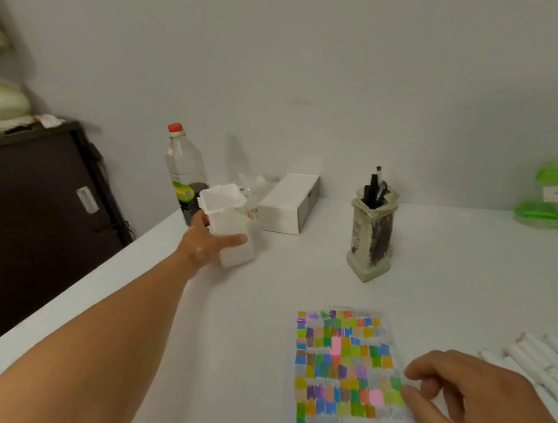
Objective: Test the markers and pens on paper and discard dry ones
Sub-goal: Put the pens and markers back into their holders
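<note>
A sheet of paper [343, 365] covered with several small colour swatches lies on the white table near the front. My right hand [475, 403] rests on the paper's right edge, its fingers loosely curled and holding nothing. Just right of it, several white markers [543, 361] lie side by side. My left hand [209, 239] reaches far out to the left and grips a white plastic container [229, 224] packed with white markers, thumb on its front. A stone-look pen holder [371, 236] with a few dark pens stands behind the paper.
A clear bottle with a red cap [184, 169] and a white box [289, 203] stand at the back, close to the container. A green object [549, 198] sits at the far right. A dark cabinet [39, 216] flanks the table's left edge.
</note>
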